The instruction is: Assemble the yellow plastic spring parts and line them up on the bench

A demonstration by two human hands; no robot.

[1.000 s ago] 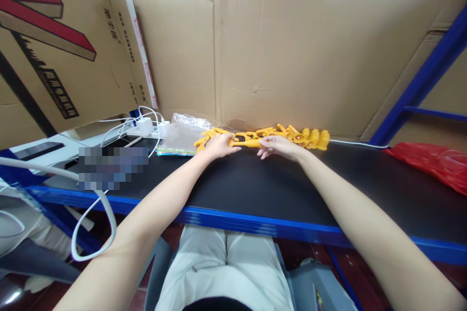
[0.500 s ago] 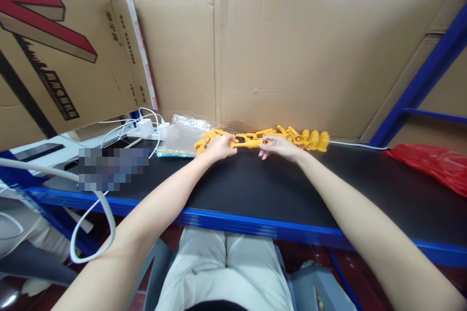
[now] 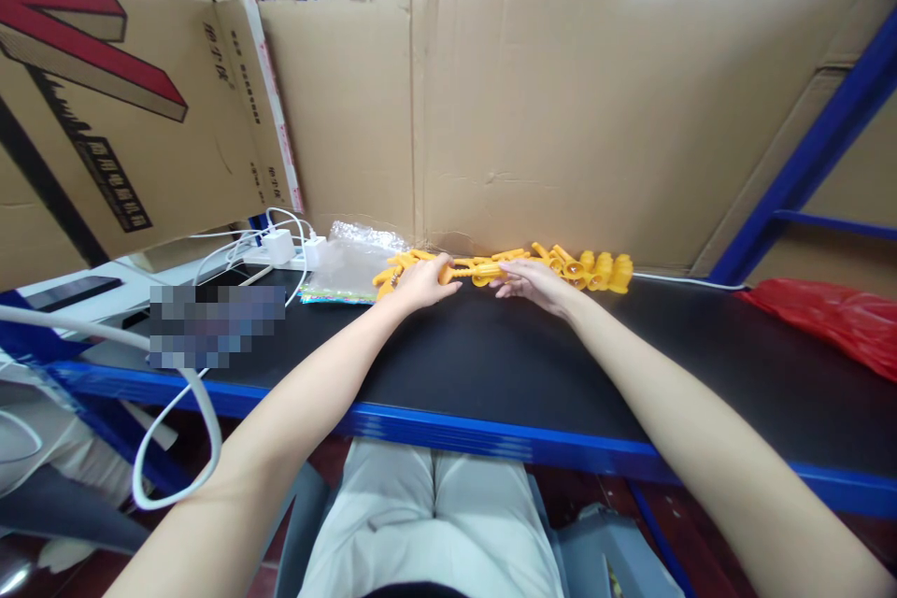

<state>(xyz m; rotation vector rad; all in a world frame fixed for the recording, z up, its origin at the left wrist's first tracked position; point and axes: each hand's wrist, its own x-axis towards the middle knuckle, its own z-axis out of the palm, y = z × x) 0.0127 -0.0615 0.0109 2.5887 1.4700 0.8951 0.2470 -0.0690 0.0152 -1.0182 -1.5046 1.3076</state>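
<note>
My left hand is closed around one end of a yellow plastic piece with a slim, rod-like shape. At its other end are the thumb and fingers of my right hand, closed on it, the fingertips partly hidden. The piece lies level between the two hands, just above the black tabletop. Behind and to the right runs a pile of similar yellow plastic parts, several with round, cup-like ends. More yellow parts show to the left, partly covered by my left hand.
Clear plastic bags lie left of the pile. White chargers and cables stand farther left, beside a blurred-out patch. A red plastic bag is at the right. Cardboard walls the back; a blue rail edges the table.
The yellow piece has turned slightly between my hands, and a rounded part now shows near my right fingers. Both hands stay in nearly the same place.
</note>
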